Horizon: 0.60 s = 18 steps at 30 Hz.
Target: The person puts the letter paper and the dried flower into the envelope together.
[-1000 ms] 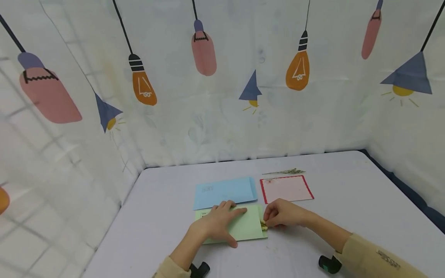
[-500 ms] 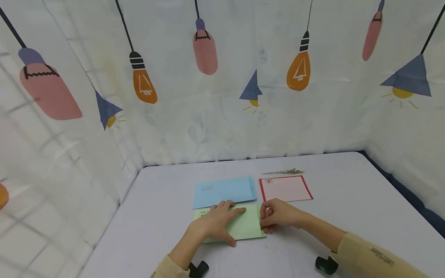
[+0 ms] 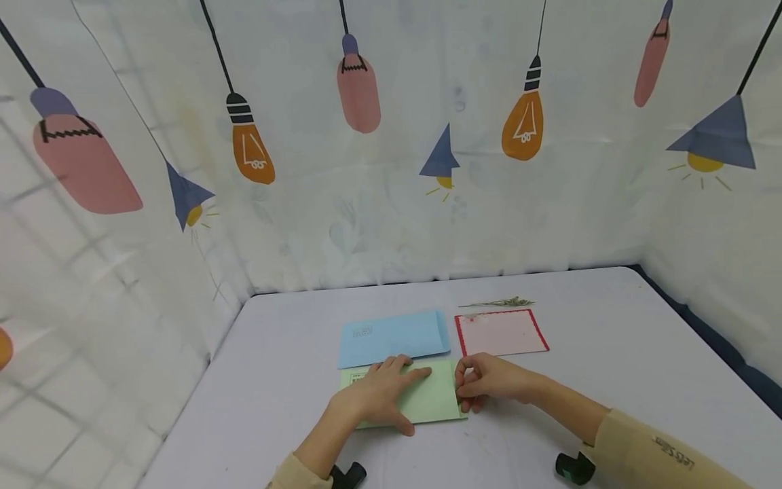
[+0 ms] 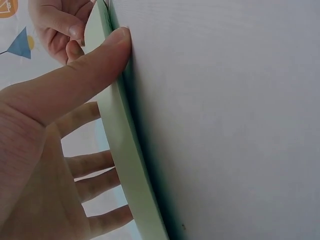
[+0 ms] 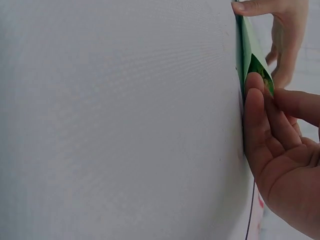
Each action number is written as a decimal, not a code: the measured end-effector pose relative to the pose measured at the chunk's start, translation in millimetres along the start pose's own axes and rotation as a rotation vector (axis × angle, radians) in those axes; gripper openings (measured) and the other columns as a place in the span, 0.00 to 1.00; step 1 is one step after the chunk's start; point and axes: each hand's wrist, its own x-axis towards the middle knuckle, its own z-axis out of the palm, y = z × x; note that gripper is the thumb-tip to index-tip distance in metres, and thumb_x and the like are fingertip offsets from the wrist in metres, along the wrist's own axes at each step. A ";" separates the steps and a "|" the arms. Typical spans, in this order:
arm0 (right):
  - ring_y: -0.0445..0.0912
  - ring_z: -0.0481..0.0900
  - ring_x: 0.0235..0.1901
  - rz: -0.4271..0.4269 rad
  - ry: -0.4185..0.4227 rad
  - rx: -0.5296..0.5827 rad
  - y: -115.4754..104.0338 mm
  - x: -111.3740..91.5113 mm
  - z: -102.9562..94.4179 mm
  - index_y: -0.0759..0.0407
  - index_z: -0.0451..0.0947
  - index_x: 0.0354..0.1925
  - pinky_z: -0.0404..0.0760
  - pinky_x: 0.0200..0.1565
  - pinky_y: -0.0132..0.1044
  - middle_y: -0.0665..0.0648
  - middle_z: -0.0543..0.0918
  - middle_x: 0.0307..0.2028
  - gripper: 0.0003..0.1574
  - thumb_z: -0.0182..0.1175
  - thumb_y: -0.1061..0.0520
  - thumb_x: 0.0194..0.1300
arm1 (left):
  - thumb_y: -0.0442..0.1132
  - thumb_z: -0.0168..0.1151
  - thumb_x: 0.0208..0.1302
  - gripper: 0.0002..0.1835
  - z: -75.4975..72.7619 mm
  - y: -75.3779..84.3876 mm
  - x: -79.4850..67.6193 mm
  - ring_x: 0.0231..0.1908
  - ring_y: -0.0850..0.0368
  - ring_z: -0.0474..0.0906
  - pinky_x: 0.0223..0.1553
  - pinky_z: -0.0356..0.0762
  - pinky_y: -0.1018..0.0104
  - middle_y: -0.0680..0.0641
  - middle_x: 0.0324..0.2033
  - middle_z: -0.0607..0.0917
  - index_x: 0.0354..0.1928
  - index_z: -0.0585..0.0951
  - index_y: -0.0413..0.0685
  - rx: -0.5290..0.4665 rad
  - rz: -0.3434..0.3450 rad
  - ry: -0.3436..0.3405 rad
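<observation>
A light green envelope (image 3: pixel 436 394) lies near the table's front, its open end to the right. My left hand (image 3: pixel 381 390) rests spread on it, the thumb along its near edge, as the left wrist view also shows. At the mouth is my right hand (image 3: pixel 495 379), fingers curled and thumb against the forefinger. In the right wrist view the envelope's mouth gapes, and yellow-green dried flowers (image 5: pixel 262 75) show inside, right by my fingertips. My fingers appear to pinch their end, though the pinch itself is hidden.
Behind the green envelope lies a light blue envelope (image 3: pixel 391 338). To its right is a pink card with a red border (image 3: pixel 504 331), and beyond that a dried sprig (image 3: pixel 507 302). A curtain printed with lamps (image 3: pixel 391 224) hangs around the white table (image 3: pixel 275 380).
My right hand has moved slightly left against the envelope's mouth. The yellow flowers that stuck out there are now inside or covered by my fingers. My left hand stays in place.
</observation>
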 end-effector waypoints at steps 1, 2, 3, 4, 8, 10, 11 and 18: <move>0.54 0.83 0.30 0.002 -0.002 0.006 -0.3 -0.7 -0.2 0.69 0.71 0.40 0.83 0.35 0.42 0.69 0.84 0.29 0.11 0.61 0.63 0.64 | 0.63 0.74 0.44 0.52 -0.2 0.4 -0.6 0.66 0.52 0.57 0.61 0.59 0.46 0.50 0.67 0.61 0.72 0.59 0.74 -0.001 -0.001 -0.001; 0.54 0.83 0.30 0.006 -0.002 0.009 -0.5 -1.4 -0.6 0.69 0.71 0.40 0.83 0.35 0.42 0.69 0.84 0.30 0.11 0.61 0.63 0.64 | 0.63 0.74 0.44 0.52 -0.2 0.7 -0.9 0.66 0.52 0.57 0.61 0.59 0.46 0.50 0.67 0.61 0.72 0.59 0.74 0.001 0.000 0.000; 0.54 0.83 0.31 0.010 0.000 0.007 -0.5 -2.0 -1.1 0.69 0.71 0.40 0.83 0.35 0.42 0.68 0.84 0.30 0.12 0.61 0.62 0.64 | 0.63 0.74 0.44 0.52 -0.3 0.9 -1.2 0.66 0.51 0.57 0.61 0.59 0.46 0.49 0.67 0.60 0.72 0.59 0.74 0.005 0.000 0.001; 0.55 0.83 0.31 0.012 0.000 0.005 -0.4 -2.4 -1.7 0.69 0.71 0.40 0.83 0.35 0.43 0.68 0.84 0.31 0.12 0.62 0.62 0.64 | 0.63 0.73 0.45 0.51 -0.4 1.2 -1.6 0.66 0.51 0.57 0.62 0.59 0.46 0.49 0.67 0.60 0.72 0.59 0.73 0.007 0.000 0.001; 0.55 0.83 0.32 0.028 0.003 -0.021 0.7 -4.5 -5.2 0.67 0.72 0.41 0.83 0.37 0.43 0.64 0.85 0.33 0.13 0.62 0.59 0.65 | 0.64 0.72 0.46 0.51 -0.1 1.2 -3.2 0.66 0.50 0.57 0.62 0.58 0.45 0.49 0.68 0.60 0.72 0.58 0.73 0.016 -0.004 0.000; 0.55 0.83 0.32 0.027 0.001 -0.034 1.7 -5.3 -7.3 0.67 0.72 0.41 0.83 0.37 0.43 0.63 0.86 0.34 0.12 0.61 0.59 0.66 | 0.65 0.72 0.46 0.51 0.4 1.0 -4.3 0.67 0.50 0.57 0.62 0.58 0.45 0.49 0.68 0.60 0.72 0.58 0.73 0.017 -0.010 0.000; 0.55 0.83 0.32 0.028 0.001 -0.043 2.3 -5.9 -8.5 0.67 0.73 0.41 0.83 0.37 0.42 0.63 0.86 0.35 0.12 0.61 0.58 0.66 | 0.65 0.71 0.45 0.51 0.4 1.0 -4.9 0.67 0.49 0.57 0.62 0.58 0.44 0.49 0.69 0.59 0.73 0.58 0.73 0.015 -0.012 0.001; 0.58 0.83 0.33 0.013 0.021 -0.067 2.9 -11.4 -18.1 0.66 0.76 0.42 0.83 0.37 0.44 0.65 0.85 0.36 0.12 0.61 0.57 0.67 | 0.69 0.66 0.50 0.47 -2.2 2.2 -7.4 0.65 0.49 0.59 0.61 0.58 0.44 0.47 0.67 0.62 0.72 0.61 0.69 0.040 0.050 0.067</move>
